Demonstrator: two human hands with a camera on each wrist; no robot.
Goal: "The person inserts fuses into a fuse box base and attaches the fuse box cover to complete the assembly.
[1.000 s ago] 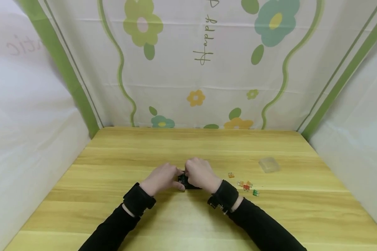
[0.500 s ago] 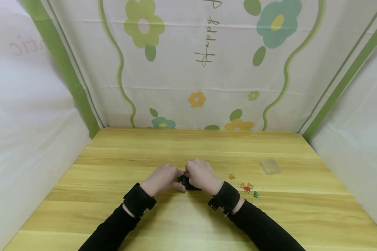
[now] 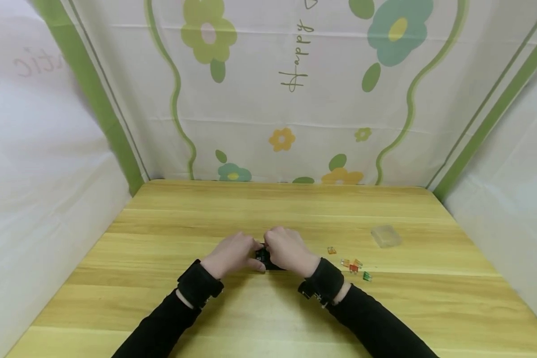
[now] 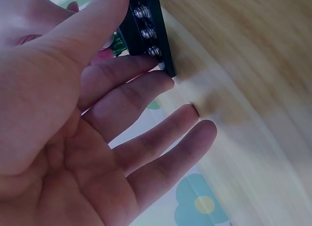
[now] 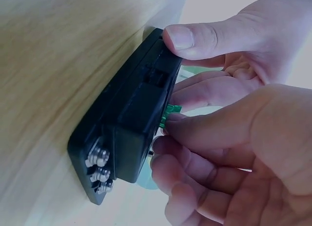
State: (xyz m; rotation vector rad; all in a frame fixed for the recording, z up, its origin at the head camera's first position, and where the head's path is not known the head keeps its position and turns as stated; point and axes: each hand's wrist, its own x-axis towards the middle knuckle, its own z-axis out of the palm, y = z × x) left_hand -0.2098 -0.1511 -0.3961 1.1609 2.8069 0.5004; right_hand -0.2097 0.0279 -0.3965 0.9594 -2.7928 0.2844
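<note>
A black fuse box (image 3: 263,257) rests on the table between the two hands, with metal screw terminals (image 5: 100,158) along one end. My left hand (image 3: 230,256) grips the box at its other end, thumb on one side and fingers on the opposite side. Two fingers of that hand stretch out free in the left wrist view. My right hand (image 3: 291,252) pinches a green blade fuse (image 5: 169,114) between thumb and index finger at the face of the box. The fingertips cover part of the fuse, so how deep it sits cannot be seen.
Right of the hands lie loose blade fuses: an orange one (image 3: 331,250), two more orange ones beside a red one (image 3: 353,269), and a green one (image 3: 367,276). Behind them is a clear plastic case (image 3: 386,236). Patterned cloth walls (image 3: 250,109) surround the wooden table (image 3: 161,219).
</note>
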